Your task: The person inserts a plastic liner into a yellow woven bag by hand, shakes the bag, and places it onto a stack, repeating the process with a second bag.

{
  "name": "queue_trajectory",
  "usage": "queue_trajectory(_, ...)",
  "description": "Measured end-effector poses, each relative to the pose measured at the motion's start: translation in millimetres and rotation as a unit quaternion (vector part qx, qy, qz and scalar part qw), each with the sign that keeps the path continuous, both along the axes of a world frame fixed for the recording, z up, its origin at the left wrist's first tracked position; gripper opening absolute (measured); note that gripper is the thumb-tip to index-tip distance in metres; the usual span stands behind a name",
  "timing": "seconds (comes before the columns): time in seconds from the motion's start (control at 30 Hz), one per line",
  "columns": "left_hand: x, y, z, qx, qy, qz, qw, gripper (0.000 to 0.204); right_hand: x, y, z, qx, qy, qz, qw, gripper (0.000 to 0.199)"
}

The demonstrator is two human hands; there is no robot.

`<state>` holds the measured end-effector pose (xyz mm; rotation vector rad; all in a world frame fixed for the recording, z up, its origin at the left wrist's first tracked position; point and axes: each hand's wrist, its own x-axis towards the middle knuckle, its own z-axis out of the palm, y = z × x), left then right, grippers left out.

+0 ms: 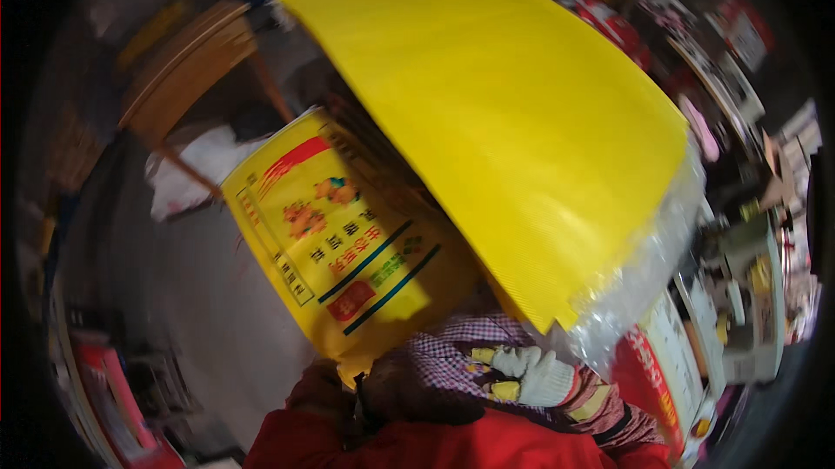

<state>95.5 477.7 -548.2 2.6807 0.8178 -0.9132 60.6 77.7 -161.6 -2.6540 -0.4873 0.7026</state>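
My right hand [535, 375], in a whitish knit glove with yellow fingertips, lies over a purple-and-white checked cloth [461, 349]. Its fingers point left and look apart, with nothing clearly held. At lower left, a dark red sleeve [317, 391] reaches the gathered bottom corner of a printed yellow bag [300, 282]; the fingers of my left hand are hidden there. The bag carries red, blue and green print with small cartoon animals. Above it spreads a large plain yellow woven sheet or sack [504, 121], with clear plastic film [631, 282] along its right edge.
A wooden table or stool [187, 64] stands at upper left, near a white sack [204, 169] on the grey floor [217, 295]. Cluttered shelves and boxes line the right, with a pale green-grey container [752, 321] and a red-and-white printed package [657, 373] close to my right arm.
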Motion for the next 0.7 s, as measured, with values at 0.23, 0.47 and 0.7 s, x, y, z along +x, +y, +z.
queue_trajectory(0.23,96,-113,169,-0.060,-0.411,-0.215,0.884,0.045,-41,-70,19,0.443,0.000,-0.163,0.882,0.041)
queue_trajectory(0.47,131,-305,409,-0.432,-0.521,-0.528,0.513,0.031,-55,-123,7,0.676,-0.243,-0.555,0.420,0.036)
queue_trajectory(0.7,96,-473,438,-0.330,-0.395,-0.700,0.495,0.034,-10,-159,-3,0.518,-0.408,-0.562,0.498,0.038)
